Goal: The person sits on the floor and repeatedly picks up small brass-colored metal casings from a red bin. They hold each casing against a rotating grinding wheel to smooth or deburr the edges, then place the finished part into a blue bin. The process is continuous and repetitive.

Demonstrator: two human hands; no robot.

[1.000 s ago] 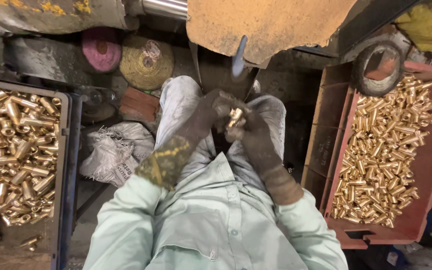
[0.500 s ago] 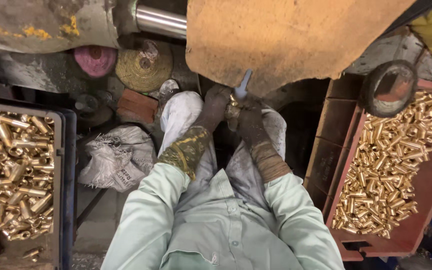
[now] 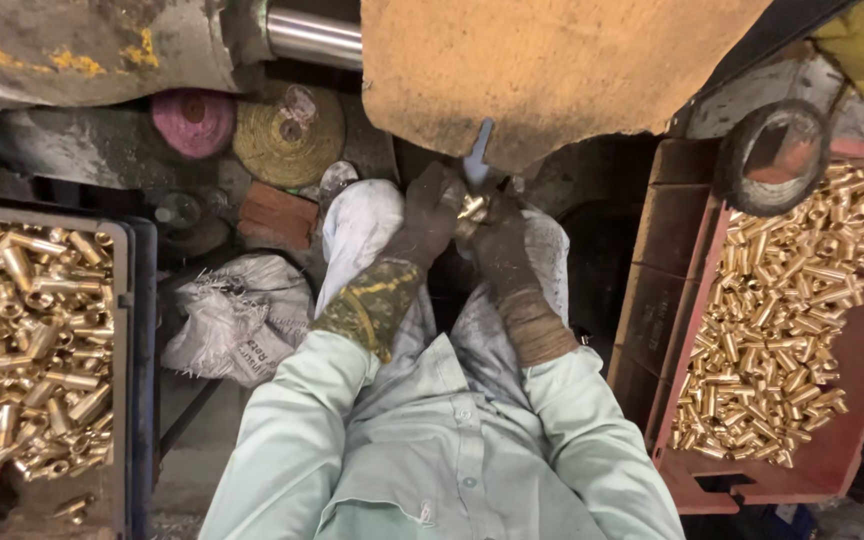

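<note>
I see both gloved hands, left hand (image 3: 430, 222) and right hand (image 3: 500, 243), closed on the brass fitting (image 3: 471, 208) just below the buffing wheel (image 3: 542, 65), its axis unclear.

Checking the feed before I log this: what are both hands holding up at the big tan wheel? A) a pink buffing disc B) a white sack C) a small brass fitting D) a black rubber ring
C: the gloved left hand and right hand close together around a small shiny brass fitting just under the tan wheel.
</note>
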